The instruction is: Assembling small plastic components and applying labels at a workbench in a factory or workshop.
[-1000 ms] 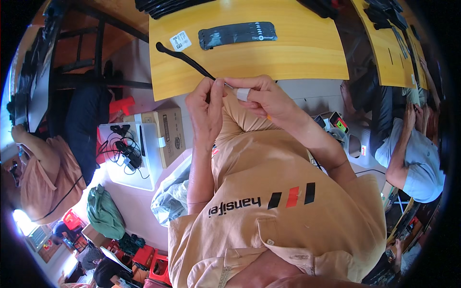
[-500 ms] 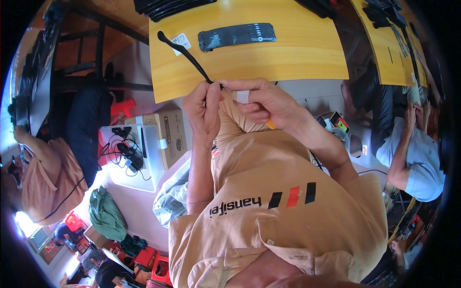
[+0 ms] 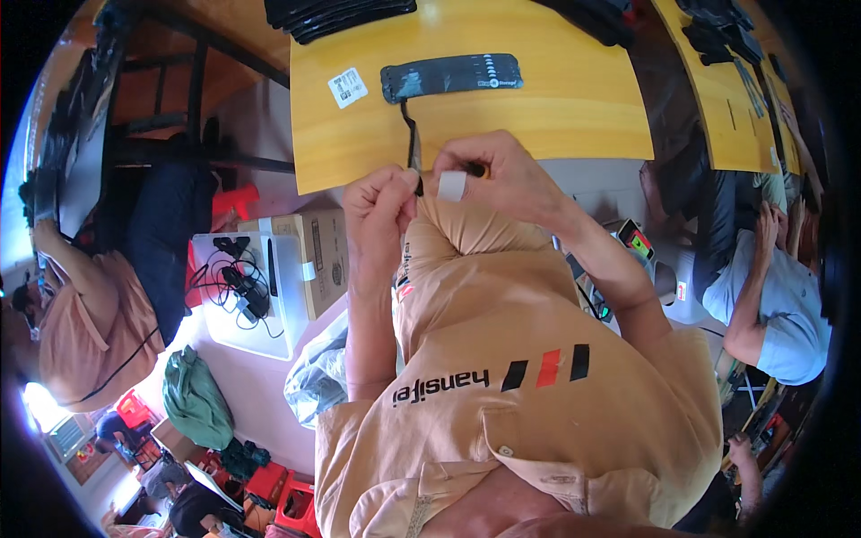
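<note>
My left hand [image 3: 381, 204] is closed, thumb against fingers, pinching the near end of a narrow black strap [image 3: 412, 134]. The strap runs up from there over the table's near edge, its far end just below a flat black sleeve-like piece [image 3: 453, 78] with white print. Just right of it, my right hand [image 3: 502, 179] is curled round a small black-and-orange object [image 3: 478, 169], mostly hidden by the fingers, so its kind does not show. White tape [image 3: 452, 186] wraps one finger of that hand. The two hands are close together but apart, above my lap.
A white label [image 3: 348, 87] lies on the yellow table [image 3: 538, 121]. Stacked black pieces [image 3: 341, 16] sit at its far edge. To the left stand a clear bin [image 3: 242, 296] with black cables and a cardboard box [image 3: 321, 255]. Other people work on both sides.
The strap has swung from slanting up-left to nearly upright. My right hand has drawn slightly away from the left and turned, and the object's orange part now shows higher up.
</note>
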Available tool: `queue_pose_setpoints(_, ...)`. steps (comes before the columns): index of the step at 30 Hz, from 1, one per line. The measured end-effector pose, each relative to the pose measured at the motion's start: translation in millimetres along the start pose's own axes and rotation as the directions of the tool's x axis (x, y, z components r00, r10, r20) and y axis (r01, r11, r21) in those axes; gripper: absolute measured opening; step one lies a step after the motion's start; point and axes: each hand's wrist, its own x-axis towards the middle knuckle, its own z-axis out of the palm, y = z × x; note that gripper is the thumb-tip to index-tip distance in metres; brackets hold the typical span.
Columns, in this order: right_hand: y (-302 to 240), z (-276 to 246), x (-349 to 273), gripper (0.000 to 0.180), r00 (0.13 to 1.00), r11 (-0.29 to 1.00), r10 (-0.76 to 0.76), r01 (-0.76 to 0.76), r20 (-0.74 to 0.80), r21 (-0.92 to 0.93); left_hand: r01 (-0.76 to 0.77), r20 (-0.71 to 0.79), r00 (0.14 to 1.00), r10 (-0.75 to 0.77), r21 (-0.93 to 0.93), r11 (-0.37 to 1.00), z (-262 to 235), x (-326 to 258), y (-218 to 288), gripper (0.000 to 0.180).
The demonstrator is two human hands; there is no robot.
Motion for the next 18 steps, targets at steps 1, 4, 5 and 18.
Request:
queue_pose_setpoints(1,1,-2,2,0.014,0.996,1.000,-0.024,0.024,0.089,0.009,0.050,0.039,0.998,-0.051,0.036,0.998,1,-1,1,0.027)
queue_pose_setpoints(4,-8,-4,2,0.013,0.983,0.999,-0.012,0.018,0.181,-0.032,0.085,0.108,0.989,-0.096,0.099,0.991,4,-4,7,0.025)
queue_pose_setpoints(5,-8,-5,1,0.013,0.984,0.999,-0.014,0.021,0.178,-0.038,0.079,0.134,0.986,-0.096,0.125,0.989,5,-4,9,0.025)
queue_pose_setpoints(18,-34,-10,-17,0.014,0.933,0.937,0.022,-0.144,0.360,0.318,-0.072,0.277,0.959,0.061,0.026,0.997,13,-21,16,0.029)
